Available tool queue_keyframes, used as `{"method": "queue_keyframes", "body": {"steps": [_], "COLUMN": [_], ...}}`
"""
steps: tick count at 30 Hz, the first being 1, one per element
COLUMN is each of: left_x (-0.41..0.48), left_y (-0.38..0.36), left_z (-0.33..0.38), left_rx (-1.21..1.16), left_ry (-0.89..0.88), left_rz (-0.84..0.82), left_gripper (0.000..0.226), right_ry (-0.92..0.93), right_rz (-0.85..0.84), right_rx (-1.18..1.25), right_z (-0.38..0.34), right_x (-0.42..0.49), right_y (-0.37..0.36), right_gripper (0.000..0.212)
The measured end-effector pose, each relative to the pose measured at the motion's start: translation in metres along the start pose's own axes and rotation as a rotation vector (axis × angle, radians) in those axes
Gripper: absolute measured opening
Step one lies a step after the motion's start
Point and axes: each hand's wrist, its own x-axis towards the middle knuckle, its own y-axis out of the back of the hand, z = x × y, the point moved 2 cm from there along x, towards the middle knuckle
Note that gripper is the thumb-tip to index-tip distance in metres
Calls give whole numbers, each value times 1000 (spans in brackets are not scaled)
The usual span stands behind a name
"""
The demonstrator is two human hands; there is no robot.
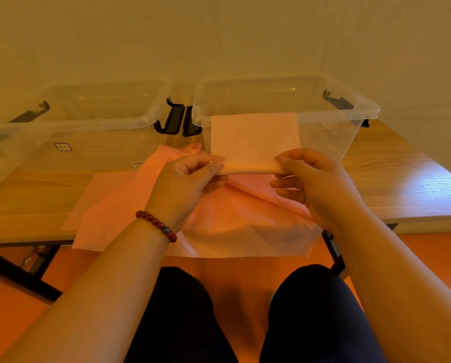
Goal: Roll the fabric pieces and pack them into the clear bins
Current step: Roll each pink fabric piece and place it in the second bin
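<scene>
- We see a wooden table (402, 184) on black legs, set against a plain pale wall (219, 35), with an orange floor (14, 318) below.
- We count two clear bins side by side at the back of the table: the left bin (88, 125) and the right bin (323, 137), both without lids, with black latches (176, 119) between them.
- We count one fabric piece (249, 167) in hand, pink and partly rolled. Its roll is held just above the table, and its flat part rises in front of the right bin's near wall.
- More pink sheets (130, 200) lie overlapping on the table and hang over its near edge. We cannot tell how many.
- We count two hands, apart. The left hand (185, 184) pinches the roll's left end and the right hand (310, 179) pinches its right end.
- One red bead bracelet (156, 224) circles the left wrist.
</scene>
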Motion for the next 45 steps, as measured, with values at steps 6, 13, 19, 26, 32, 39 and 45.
{"method": "queue_keyframes", "body": {"steps": [6, 13, 19, 26, 32, 39, 45], "left_x": [1, -4, -2, -4, -1, -3, -2], "left_y": [-2, -4, 0, -2, -1, -3, -2], "left_z": [0, 1, -4, -1, 0, -1, -3], "left_rx": [-2, 19, 33, -69, 3, -36, -26], "left_ry": [9, -11, 23, 20, -12, 10, -2], "left_rz": [-11, -33, 0, -30, -10, -86, -67], "left_gripper": [11, 10, 9, 12, 9, 14, 14], "right_ry": [61, 52, 77, 127, 65, 91, 65], "right_rz": [-6, -28, -61, 1, -54, -15, -41], "right_rx": [-94, -64, -30, -136, -73, -137, -135], "right_z": [2, -4, -5, -2, 1, 2, 1], "right_x": [0, 5, 3, 6, 3, 3, 1], "right_y": [5, 2, 5, 3, 5, 6, 4], "right_gripper": [4, 3, 17, 12, 20, 9, 16]}}
